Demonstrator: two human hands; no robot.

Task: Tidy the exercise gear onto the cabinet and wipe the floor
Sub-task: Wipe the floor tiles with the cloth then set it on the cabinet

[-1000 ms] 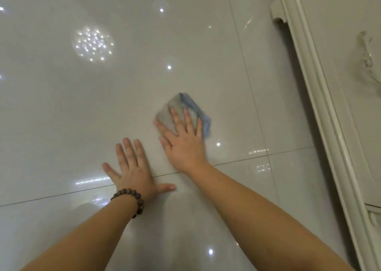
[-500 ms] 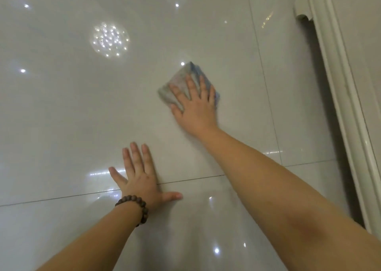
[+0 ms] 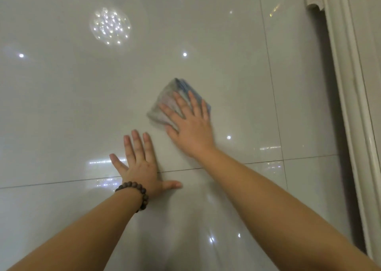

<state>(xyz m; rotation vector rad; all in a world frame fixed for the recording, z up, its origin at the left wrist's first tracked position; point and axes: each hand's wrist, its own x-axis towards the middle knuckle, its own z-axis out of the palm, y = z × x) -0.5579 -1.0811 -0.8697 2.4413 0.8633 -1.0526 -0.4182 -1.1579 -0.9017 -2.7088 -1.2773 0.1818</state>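
Observation:
A folded grey and blue cloth lies flat on the glossy white tiled floor. My right hand presses down on it with fingers spread, covering its near right part. My left hand, with a dark bead bracelet on the wrist, rests palm down on the floor just left of and nearer than the cloth, holding nothing. No exercise gear is in view.
The cream cabinet with moulded trim runs along the right edge, its foot at the top right. Grout lines cross the floor under my left hand and to the right of the cloth. Ceiling lights reflect in the tiles.
My right hand pushed the cloth away from me, then drew it back toward my left hand. My left hand stayed planted on the floor.

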